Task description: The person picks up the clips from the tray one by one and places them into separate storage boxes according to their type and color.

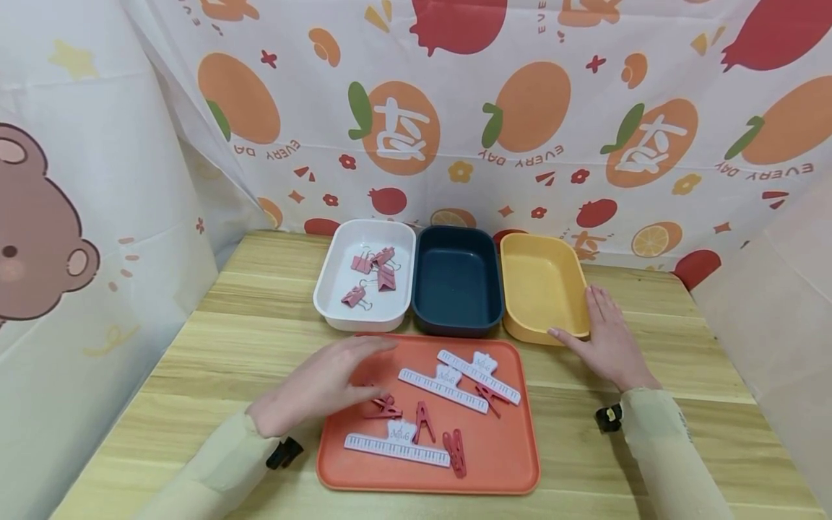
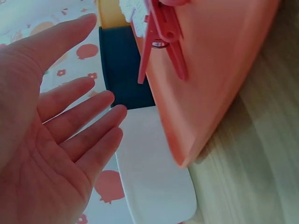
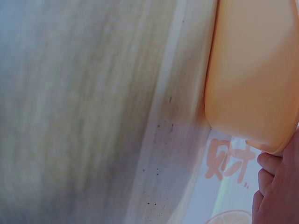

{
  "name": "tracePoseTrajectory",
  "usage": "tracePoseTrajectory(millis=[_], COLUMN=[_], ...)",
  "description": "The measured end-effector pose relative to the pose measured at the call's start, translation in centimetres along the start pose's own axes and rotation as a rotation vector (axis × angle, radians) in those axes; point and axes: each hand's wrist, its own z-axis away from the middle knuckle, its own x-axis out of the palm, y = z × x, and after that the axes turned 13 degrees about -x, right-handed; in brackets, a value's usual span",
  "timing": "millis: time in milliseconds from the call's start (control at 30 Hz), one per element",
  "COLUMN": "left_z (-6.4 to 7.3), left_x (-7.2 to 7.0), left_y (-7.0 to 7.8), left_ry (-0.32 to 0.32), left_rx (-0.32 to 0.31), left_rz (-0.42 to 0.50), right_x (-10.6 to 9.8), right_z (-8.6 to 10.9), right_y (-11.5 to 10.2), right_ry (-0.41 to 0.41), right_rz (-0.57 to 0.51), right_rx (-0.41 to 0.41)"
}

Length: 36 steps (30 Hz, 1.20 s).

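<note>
My left hand [image 1: 318, 379] hovers over the left side of the orange tray [image 1: 481, 469], its fingers spread and holding nothing. Just below its thumb lies a red clothespin [image 1: 388, 410], partly hidden in the head view. More clothespins [image 1: 458, 453] are scattered across the tray. Among them lie three white piano-key ruler clips [image 1: 396, 449]. My right hand [image 1: 611, 343] rests against the yellow bin [image 1: 542, 334], fingers straight along its right side and thumb at its front rim.
Behind the tray, a white bin [image 1: 364, 319] with several pink binder clips [image 1: 386, 279], a dark blue bin [image 1: 458, 328] and the yellow bin stand side by side. A printed cloth [image 1: 468, 195] hangs along the back edge of the wooden table [image 1: 260, 310].
</note>
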Motion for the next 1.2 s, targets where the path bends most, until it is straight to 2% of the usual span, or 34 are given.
tracePoseTrajectory(millis=[100, 333, 567, 700, 900, 1200], left_z=[0.1, -0.1, -0.3, -0.4, -0.7, -1.1], left_x=[0.1, 0.2, 0.3, 0.3, 0.4, 0.8], left_y=[-0.2, -0.9, -1.5, -1.7, -1.7, -1.6], left_ry=[-0.030, -0.083, -0.114, -0.122, -0.128, -0.150], left_rx=[-0.020, -0.017, -0.027, -0.002, 0.085, 0.111], left_rz=[0.010, -0.005, -0.026, -0.033, -0.050, -0.067], right_x=[0.0, 0.1, 0.0, 0.0, 0.0, -0.1], right_z=[0.0, 0.0, 0.1, 0.1, 0.0, 0.0], right_y=[0.1, 0.0, -0.1, -0.1, -0.1, 0.0], right_ry=[0.000, 0.005, 0.016, 0.016, 0.008, -0.001], right_rz=[0.003, 0.003, 0.002, 0.000, 0.002, 0.003], right_rx=[-0.001, -0.007, -0.020, -0.016, -0.003, 0.005])
